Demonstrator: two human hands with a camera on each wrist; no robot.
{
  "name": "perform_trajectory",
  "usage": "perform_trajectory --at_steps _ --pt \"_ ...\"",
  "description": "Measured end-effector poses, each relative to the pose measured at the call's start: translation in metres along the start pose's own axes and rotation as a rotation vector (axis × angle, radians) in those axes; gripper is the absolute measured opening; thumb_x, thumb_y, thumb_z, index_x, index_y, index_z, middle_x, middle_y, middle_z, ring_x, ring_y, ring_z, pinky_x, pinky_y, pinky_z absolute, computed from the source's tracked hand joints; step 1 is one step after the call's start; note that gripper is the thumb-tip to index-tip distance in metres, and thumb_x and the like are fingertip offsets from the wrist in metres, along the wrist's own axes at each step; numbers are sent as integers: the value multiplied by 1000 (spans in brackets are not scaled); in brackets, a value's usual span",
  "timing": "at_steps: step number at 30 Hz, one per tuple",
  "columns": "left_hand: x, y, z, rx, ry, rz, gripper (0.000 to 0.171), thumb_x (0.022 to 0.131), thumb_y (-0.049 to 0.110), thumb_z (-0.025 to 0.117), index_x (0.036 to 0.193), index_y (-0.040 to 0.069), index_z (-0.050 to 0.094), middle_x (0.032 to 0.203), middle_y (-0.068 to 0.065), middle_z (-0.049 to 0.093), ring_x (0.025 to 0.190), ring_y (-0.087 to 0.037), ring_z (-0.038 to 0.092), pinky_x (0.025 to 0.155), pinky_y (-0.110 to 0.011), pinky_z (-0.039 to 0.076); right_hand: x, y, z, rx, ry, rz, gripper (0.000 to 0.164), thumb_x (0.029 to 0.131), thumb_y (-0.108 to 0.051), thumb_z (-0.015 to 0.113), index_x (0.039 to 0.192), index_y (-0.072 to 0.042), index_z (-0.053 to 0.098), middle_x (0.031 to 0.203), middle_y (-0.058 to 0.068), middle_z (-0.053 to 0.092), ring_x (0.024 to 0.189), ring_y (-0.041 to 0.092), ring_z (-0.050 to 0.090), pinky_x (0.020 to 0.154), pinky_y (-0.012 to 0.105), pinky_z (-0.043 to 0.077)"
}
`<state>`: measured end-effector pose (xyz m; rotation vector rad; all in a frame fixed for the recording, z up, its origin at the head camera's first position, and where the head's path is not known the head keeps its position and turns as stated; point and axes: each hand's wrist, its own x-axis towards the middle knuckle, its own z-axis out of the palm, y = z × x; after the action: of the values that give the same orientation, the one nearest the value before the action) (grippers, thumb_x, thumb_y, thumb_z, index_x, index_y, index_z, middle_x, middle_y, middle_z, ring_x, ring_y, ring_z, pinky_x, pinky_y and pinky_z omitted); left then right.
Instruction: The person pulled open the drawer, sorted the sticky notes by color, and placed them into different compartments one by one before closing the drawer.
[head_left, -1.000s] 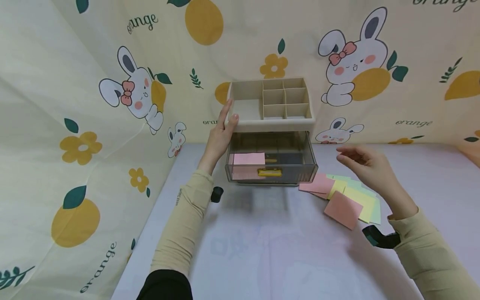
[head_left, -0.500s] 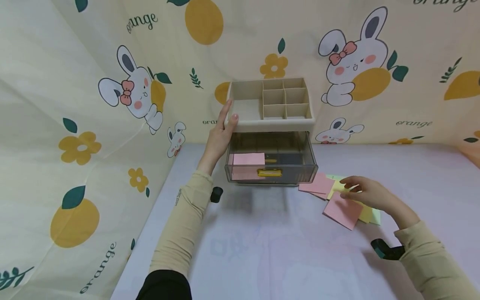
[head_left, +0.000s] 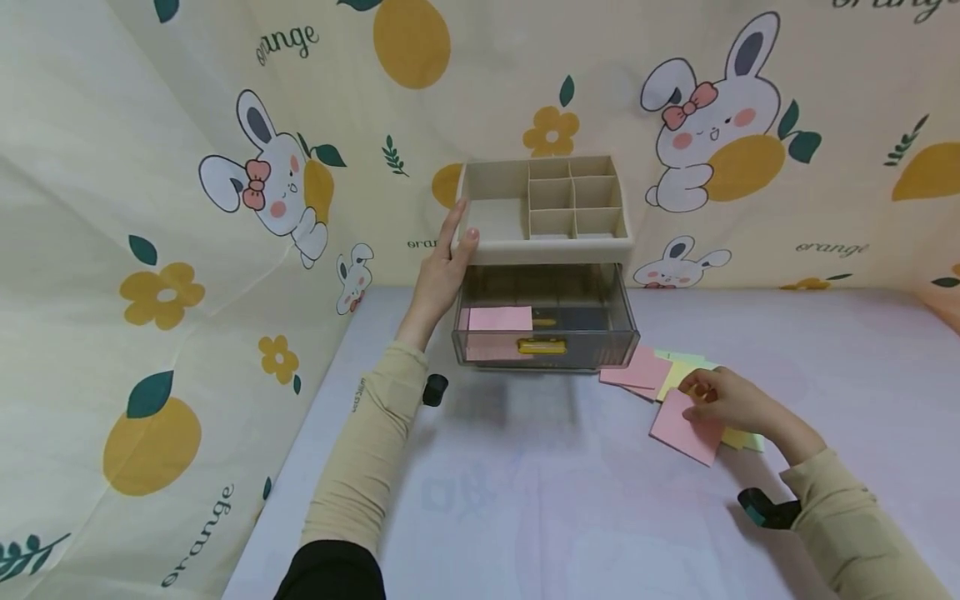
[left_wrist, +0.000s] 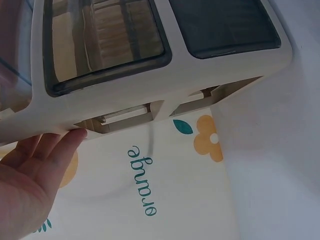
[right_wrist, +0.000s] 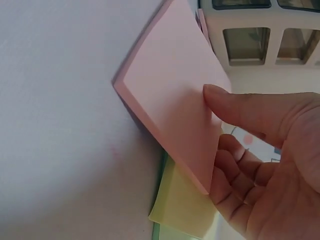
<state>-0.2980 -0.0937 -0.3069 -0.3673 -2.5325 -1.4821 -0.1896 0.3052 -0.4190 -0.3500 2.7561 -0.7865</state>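
Observation:
My left hand [head_left: 438, 279] rests with straight fingers against the left side of a white desk organizer [head_left: 543, 252]; the left wrist view has its fingertips at the organizer's edge. Below the organizer's divided top, a smoky clear drawer [head_left: 585, 354] with a gold handle is pulled out. Inside lies a pink sticky note pad [head_left: 498, 318], left of a dark area. On the right, my right hand [head_left: 738, 407] pinches another pink sticky note pad [right_wrist: 170, 75], thumb on its top face and fingers at its edge. Yellow pads [right_wrist: 182, 200] lie partly beneath it.
More pink pads [head_left: 633, 367] and green pads [head_left: 675, 356] lie fanned beside the drawer's right front corner. The pale tabletop [head_left: 540, 500] extends in front. A patterned cloth [head_left: 495, 75] hangs behind the organizer and along the left side.
My right hand has moved down from above the sticky note pads and now pinches the nearest pink one. My left hand and the open drawer look unchanged.

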Motion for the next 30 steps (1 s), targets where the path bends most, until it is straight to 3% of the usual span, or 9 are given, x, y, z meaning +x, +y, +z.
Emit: perform_trajectory --at_steps 6,10,16,23,30 --pt "0 1 0 8 3 3 51 88 68 33 133 67 10 156 3 22 131 -44 39 96 -65 35 -1 -4 3 -21 8 -15 51 78 -30 73 116 0 56 101 20 50 89 26 47 67 31 41" --pt "1 1 0 7 5 -4 51 87 69 33 132 69 9 156 4 21 132 -44 38 97 -66 34 0 -6 3 -47 11 5 48 76 -30 74 107 3 56 99 19 51 91 28 46 69 31 41" --pt "1 1 0 6 3 -9 50 89 67 34 133 68 9 156 3 22 132 -43 38 97 -66 34 -1 -7 -4 3 -22 44 44 78 -27 72 101 5 51 92 12 52 84 22 46 68 29 40" --pt "1 1 0 7 9 -7 50 89 67 33 132 68 9 156 1 22 131 -44 40 97 -65 35 -9 -11 -16 -33 1 48 46 83 -23 66 121 0 52 96 15 60 83 24 53 66 32 44" --pt "2 0 1 0 3 -23 49 88 68 33 130 70 9 156 2 21 132 -44 38 97 -66 33 -21 -16 -25 -67 60 11 24 85 -22 64 106 -11 62 88 2 63 78 14 54 64 28 42"
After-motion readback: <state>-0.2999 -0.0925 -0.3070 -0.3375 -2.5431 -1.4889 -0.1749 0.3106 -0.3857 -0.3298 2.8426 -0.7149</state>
